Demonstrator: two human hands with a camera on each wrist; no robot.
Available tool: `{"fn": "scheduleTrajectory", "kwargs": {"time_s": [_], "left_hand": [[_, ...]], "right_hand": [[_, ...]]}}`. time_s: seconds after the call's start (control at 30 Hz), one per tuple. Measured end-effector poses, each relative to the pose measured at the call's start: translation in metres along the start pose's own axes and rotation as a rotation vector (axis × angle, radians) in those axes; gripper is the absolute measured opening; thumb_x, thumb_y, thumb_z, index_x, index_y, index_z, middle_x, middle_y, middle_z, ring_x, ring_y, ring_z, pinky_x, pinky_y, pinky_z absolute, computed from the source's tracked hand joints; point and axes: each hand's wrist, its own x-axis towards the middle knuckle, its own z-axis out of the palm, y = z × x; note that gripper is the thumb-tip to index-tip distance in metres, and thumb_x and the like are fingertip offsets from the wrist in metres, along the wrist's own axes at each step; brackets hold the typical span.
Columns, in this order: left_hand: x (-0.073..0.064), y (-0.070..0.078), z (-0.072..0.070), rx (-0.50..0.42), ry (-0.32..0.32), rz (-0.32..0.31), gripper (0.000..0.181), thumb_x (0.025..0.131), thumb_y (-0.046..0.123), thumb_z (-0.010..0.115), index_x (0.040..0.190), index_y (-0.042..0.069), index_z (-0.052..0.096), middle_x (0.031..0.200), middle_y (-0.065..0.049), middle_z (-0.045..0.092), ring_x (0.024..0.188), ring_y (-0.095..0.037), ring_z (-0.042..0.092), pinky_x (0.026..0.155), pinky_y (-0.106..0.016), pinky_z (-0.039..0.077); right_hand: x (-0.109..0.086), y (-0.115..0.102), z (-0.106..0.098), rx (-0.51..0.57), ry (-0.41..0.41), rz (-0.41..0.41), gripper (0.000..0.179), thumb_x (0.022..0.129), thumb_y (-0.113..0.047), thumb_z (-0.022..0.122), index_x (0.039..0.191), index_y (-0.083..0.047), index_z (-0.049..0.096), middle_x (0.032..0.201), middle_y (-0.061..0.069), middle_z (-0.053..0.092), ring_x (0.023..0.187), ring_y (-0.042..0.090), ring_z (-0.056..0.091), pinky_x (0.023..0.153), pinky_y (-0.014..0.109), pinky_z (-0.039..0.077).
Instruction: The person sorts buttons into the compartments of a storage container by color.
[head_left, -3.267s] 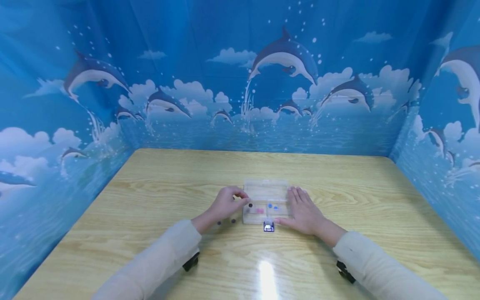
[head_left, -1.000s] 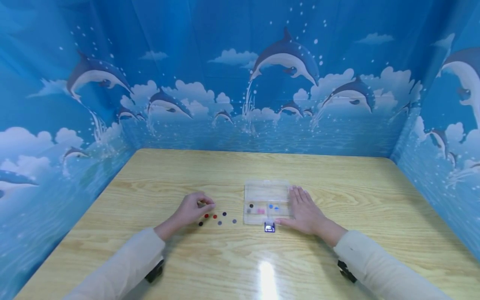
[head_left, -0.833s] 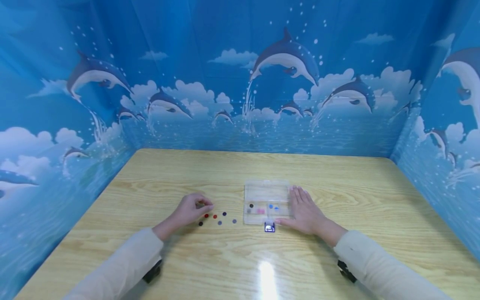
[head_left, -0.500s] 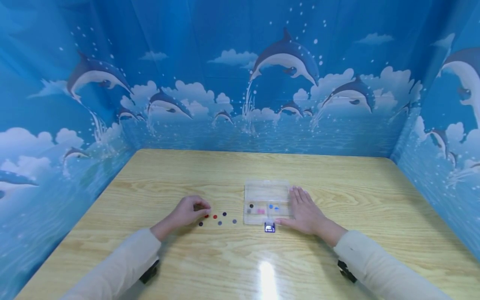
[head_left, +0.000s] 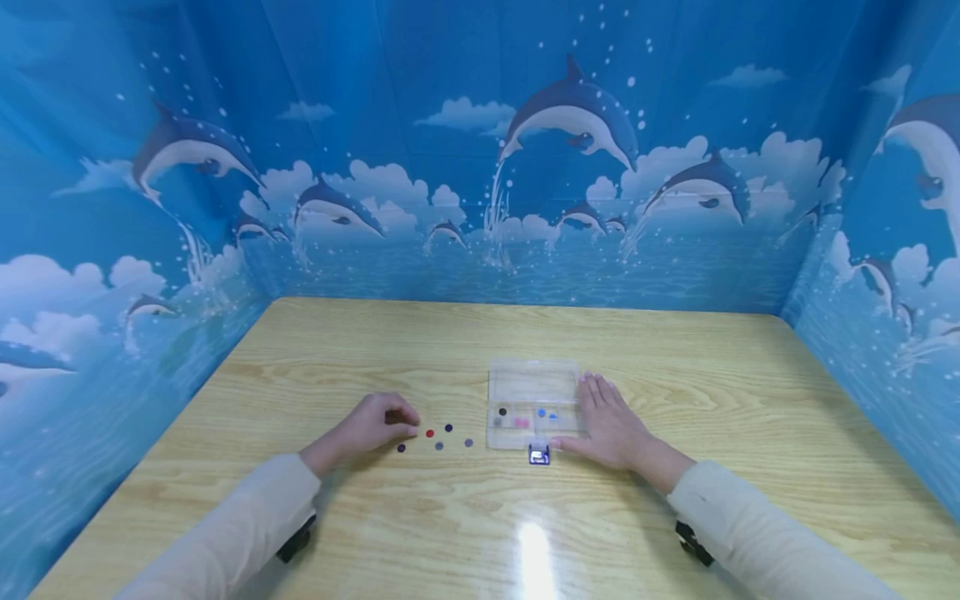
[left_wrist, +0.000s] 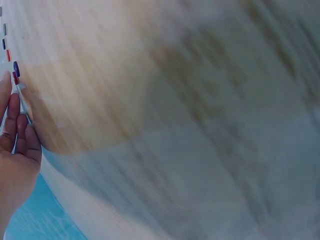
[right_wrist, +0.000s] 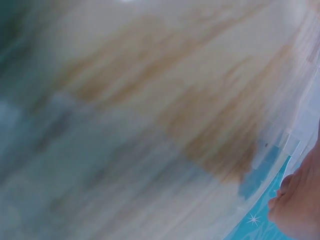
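My left hand [head_left: 373, 422] is lowered over the loose discs, thumb and fingertips closed around a small red disc [left_wrist: 16, 78]. In the head view that disc is hidden by the fingertips. Beside it lie a dark disc [head_left: 401, 448], another red disc [head_left: 430, 433], a dark blue disc [head_left: 448, 427] and two greyish discs [head_left: 439, 446]. My right hand [head_left: 611, 425] lies with straight fingers along the right side of a clear plastic box [head_left: 512, 442]. The box's lid [head_left: 534, 381] is folded back. Inside are black, grey, pink and blue pieces [head_left: 542, 413] in separate compartments.
A blue-edged latch [head_left: 539, 454] sticks out at the box's front. The wooden table [head_left: 360, 333] is bounded by a blue dolphin-print curtain [head_left: 420, 192] at the back and sides. Each forearm wears a dark wrist device [head_left: 296, 540].
My left hand has gone from the box's left compartment out to the discs on the left, then settled lower over the red disc, covering it. My right hand has stayed at the box.
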Motion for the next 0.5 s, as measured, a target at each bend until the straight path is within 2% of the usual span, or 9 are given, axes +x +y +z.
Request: {"fn": "scheduleTrajectory", "kwargs": {"time_s": [0.2, 0.5], "left_hand": [[0.0008, -0.0006, -0.0005, 0.025, -0.004, 0.047, 0.013, 0.077, 0.008, 0.071, 0.088, 0.002, 0.068, 0.085, -0.007, 0.066, 0.078, -0.01, 0.057, 0.072, -0.018, 0.048], [0.0005, 0.0005, 0.0003, 0.072, 0.005, 0.051, 0.008, 0.077, 0.009, 0.071, 0.083, 0.005, 0.068, 0.08, -0.003, 0.064, 0.075, -0.006, 0.053, 0.07, -0.019, 0.047]], "right_hand": [[0.0002, 0.0004, 0.0004, -0.003, 0.004, 0.0, 0.099, 0.084, -0.061, 0.049, 0.139, 0.015, 0.019, 0.147, 0.034, 0.017, 0.137, 0.047, 0.016, 0.113, 0.053, 0.017], [-0.0002, -0.0003, 0.0002, 0.009, 0.004, 0.001, 0.099, 0.084, -0.061, 0.05, 0.139, 0.016, 0.019, 0.147, 0.035, 0.017, 0.137, 0.048, 0.016, 0.113, 0.054, 0.017]]}}
